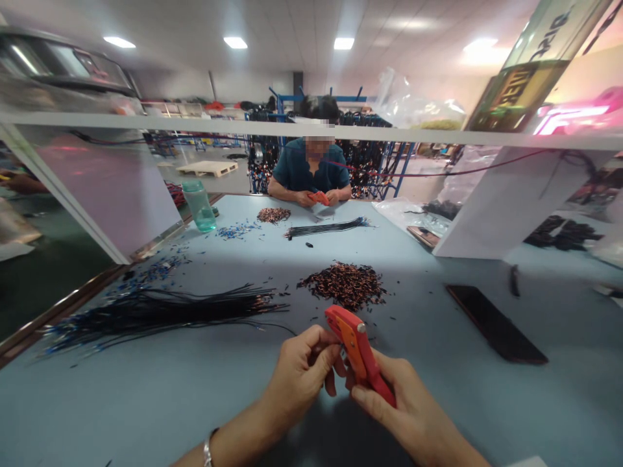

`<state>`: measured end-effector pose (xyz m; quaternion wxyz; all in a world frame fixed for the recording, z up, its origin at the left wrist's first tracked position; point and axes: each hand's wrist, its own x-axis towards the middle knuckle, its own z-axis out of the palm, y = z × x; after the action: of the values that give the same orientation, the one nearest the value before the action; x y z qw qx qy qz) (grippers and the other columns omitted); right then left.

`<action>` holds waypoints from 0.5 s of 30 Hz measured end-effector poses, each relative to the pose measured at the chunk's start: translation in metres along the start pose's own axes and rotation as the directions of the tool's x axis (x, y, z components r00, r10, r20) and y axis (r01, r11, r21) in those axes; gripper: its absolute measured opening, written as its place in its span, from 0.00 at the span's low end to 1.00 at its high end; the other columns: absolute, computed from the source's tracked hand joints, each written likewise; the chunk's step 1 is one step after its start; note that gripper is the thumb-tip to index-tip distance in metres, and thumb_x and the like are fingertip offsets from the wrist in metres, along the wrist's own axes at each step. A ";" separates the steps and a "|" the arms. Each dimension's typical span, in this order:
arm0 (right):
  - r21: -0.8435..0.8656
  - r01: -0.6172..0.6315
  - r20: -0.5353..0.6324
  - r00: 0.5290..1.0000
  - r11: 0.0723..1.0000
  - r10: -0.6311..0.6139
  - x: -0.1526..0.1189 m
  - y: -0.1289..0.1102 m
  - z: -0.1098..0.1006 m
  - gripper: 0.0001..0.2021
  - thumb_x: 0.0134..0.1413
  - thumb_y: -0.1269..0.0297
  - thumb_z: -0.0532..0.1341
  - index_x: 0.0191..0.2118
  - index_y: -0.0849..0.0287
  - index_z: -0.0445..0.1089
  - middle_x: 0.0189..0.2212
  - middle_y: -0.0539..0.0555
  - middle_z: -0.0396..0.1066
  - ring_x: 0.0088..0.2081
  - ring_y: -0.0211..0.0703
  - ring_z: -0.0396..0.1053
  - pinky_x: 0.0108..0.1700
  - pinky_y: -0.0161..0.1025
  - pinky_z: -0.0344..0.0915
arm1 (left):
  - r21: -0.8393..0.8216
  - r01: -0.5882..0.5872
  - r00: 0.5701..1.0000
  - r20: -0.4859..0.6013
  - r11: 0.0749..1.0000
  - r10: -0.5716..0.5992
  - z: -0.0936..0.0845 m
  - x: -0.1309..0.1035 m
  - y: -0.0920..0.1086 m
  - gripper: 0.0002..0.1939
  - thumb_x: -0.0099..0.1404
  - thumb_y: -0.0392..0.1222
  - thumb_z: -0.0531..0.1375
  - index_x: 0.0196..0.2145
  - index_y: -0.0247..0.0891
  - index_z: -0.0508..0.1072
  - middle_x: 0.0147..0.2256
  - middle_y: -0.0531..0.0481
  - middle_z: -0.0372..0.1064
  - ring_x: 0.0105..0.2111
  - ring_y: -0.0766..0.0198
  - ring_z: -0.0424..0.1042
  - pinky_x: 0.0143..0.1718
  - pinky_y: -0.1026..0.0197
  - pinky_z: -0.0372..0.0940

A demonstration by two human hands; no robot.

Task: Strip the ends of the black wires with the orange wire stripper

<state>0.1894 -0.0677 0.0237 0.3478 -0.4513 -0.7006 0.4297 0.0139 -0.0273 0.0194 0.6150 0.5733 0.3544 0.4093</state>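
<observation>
My right hand (402, 395) is wrapped round the handles of a red and orange wire stripper (357, 344), its head tilted up and to the left. Close against the tool's left side, my left hand (306, 363) has thumb and fingers pinched together; what they hold is too small to make out. Beyond the tool lies a pile of short black and copper-coloured cut pieces (348, 285). To the left, a long bundle of black wires (170, 308) rests on the grey-blue table (146, 402), with blue bits at its left ends.
A dark phone (496, 324) lies at the right. Across the table a person (311, 165) holds a similar red tool. Another wire bundle (328, 228), a copper-coloured pile (273, 215) and a green bottle (199, 206) stand farther back. A white shelf (219, 124) crosses above the table.
</observation>
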 end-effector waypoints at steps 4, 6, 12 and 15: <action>-0.001 -0.004 0.008 1.000 1.000 0.004 0.000 0.001 0.000 0.08 0.60 0.60 0.56 0.34 0.59 0.66 0.26 0.47 0.63 0.27 0.38 0.58 0.30 0.33 0.55 | 0.042 -0.018 1.000 -0.001 0.999 0.018 0.001 -0.002 0.000 0.19 0.64 0.56 0.59 0.31 0.34 0.69 0.23 0.52 0.69 0.16 0.73 0.65 0.18 0.70 0.61; -0.008 -0.006 0.009 1.000 1.000 0.006 0.000 0.001 0.001 0.08 0.60 0.60 0.56 0.35 0.59 0.66 0.26 0.47 0.63 0.27 0.37 0.58 0.30 0.33 0.55 | 0.056 -0.023 1.000 0.007 0.998 0.023 0.001 -0.002 0.000 0.19 0.64 0.55 0.59 0.31 0.34 0.68 0.23 0.52 0.69 0.17 0.72 0.66 0.19 0.69 0.61; -0.021 -0.026 -0.010 1.000 0.999 0.025 0.002 -0.004 0.001 0.10 0.59 0.59 0.56 0.34 0.60 0.68 0.26 0.48 0.64 0.27 0.38 0.58 0.30 0.34 0.56 | 0.050 -0.015 1.000 0.027 0.999 0.014 0.002 -0.003 0.000 0.18 0.64 0.55 0.59 0.31 0.35 0.68 0.22 0.52 0.68 0.17 0.71 0.67 0.19 0.68 0.63; -0.010 -0.032 -0.016 0.999 0.999 0.032 0.003 -0.006 0.002 0.10 0.59 0.60 0.56 0.34 0.60 0.70 0.26 0.49 0.66 0.27 0.38 0.59 0.30 0.34 0.56 | 0.047 -0.002 1.000 0.014 0.999 0.002 0.003 -0.003 0.001 0.19 0.63 0.56 0.60 0.30 0.35 0.69 0.22 0.52 0.68 0.16 0.71 0.66 0.19 0.68 0.62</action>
<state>0.1843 -0.0666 0.0286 0.3439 -0.4677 -0.6927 0.4281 0.0157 -0.0311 0.0202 0.6034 0.5909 0.3590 0.3974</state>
